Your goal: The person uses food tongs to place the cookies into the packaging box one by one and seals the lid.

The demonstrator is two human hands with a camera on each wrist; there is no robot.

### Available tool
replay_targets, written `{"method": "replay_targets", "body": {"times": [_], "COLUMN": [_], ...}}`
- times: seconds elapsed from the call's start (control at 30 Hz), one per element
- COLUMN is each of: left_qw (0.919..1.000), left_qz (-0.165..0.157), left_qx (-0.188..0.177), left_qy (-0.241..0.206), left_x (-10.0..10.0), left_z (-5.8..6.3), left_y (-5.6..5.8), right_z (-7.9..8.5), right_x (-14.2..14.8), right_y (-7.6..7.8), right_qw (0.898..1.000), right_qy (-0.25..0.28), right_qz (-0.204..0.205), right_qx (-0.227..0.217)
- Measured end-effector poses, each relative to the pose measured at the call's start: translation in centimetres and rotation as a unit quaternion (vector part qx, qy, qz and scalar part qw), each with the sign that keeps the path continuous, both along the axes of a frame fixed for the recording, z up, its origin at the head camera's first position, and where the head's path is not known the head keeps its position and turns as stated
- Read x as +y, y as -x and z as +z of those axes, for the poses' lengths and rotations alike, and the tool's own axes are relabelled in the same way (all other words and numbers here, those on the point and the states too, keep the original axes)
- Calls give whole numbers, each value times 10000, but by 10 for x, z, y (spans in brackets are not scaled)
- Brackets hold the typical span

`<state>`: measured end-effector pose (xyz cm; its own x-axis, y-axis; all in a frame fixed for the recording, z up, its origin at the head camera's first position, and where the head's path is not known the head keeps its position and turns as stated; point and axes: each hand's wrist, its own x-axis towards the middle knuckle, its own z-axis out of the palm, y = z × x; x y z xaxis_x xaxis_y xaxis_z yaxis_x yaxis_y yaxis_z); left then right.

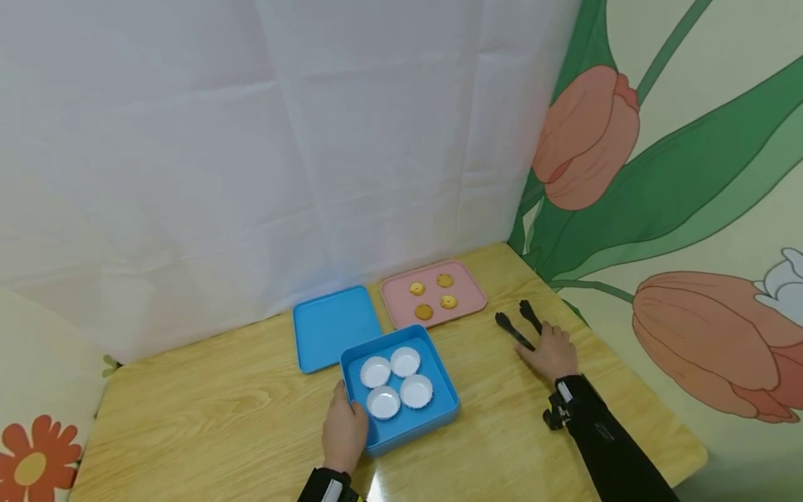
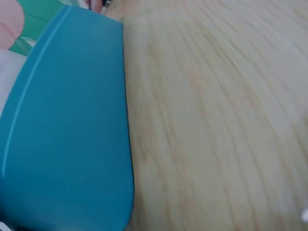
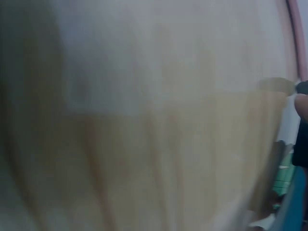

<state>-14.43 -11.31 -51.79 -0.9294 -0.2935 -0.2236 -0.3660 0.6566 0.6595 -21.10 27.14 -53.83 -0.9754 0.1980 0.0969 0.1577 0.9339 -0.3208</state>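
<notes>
My left hand grips the left wall of a square blue box, its thumb over the rim. Inside the box sit several white fluted paper cups, grouped two by two, with nothing visible in them. The box's outer wall fills the left side of the left wrist view. To the right, my right hand holds black tongs near their joined end, low over the table. Their two arms spread apart, tips pointing away from me. The right wrist view is blurred; a fingertip shows at its edge.
Behind the box lies a flat blue lid. A pink tray beside it bears several small cookies. A white cloth hangs at the table's back edge, and a painted wall stands on the right.
</notes>
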Motion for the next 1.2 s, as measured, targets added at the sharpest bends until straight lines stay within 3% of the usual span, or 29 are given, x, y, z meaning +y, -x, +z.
{"method": "replay_targets", "body": {"times": [0.2,0.63,0.97,1.2], "left_qw": [9996,9993,9992,9990], "left_qz": [128,140,239,225], "left_qx": [111,279,264,370], "left_qy": [-218,-207,-198,-64], "left_x": [2,2,7,8], "left_z": [-5,-8,-10,-9], "left_y": [-1,-3,-5,-6], "right_z": [-2,-13,0,16], "right_x": [-1,0,-6,-23], "right_y": [-1,6,6,22], "right_qw": [9999,9996,9993,9964], "right_qy": [-34,-129,368,608], "right_qz": [-106,-38,55,535], "right_qx": [131,257,-22,264]}}
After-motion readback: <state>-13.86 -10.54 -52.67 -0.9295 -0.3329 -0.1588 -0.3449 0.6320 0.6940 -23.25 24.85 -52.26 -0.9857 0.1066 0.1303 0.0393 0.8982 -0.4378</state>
